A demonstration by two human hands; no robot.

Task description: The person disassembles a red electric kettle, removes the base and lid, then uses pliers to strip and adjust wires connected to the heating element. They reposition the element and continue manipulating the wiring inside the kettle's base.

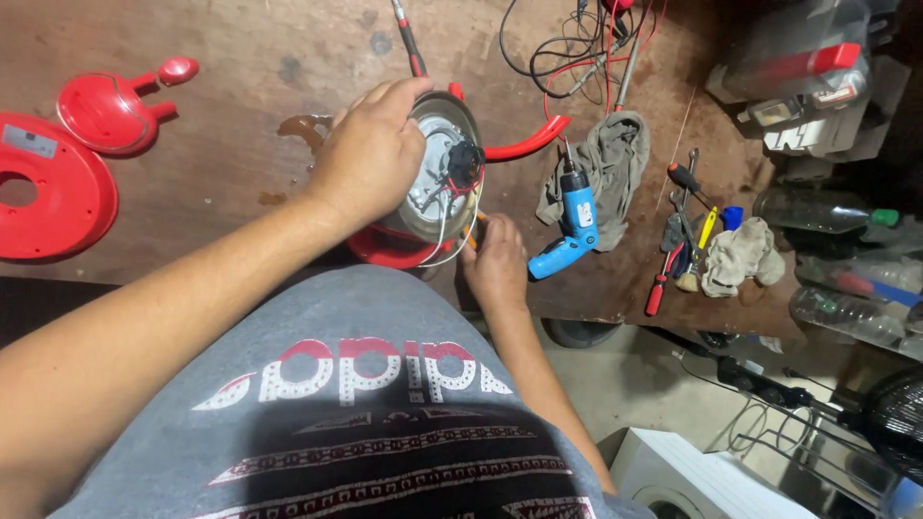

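This is a small repair workshop. A worn, stained wooden table [240, 48] carries hand tools: a blue cordless screwdriver [575, 223], screwdrivers and pliers [678, 235] at the right, dirty rags [606, 159], and tangled red and black test leads [577, 43] at the far edge. Red appliance parts [58, 183] lie taken apart at the left. Cluttered shelves with bottles [836, 211] stand at the right, and cables run over the concrete floor [635, 384]
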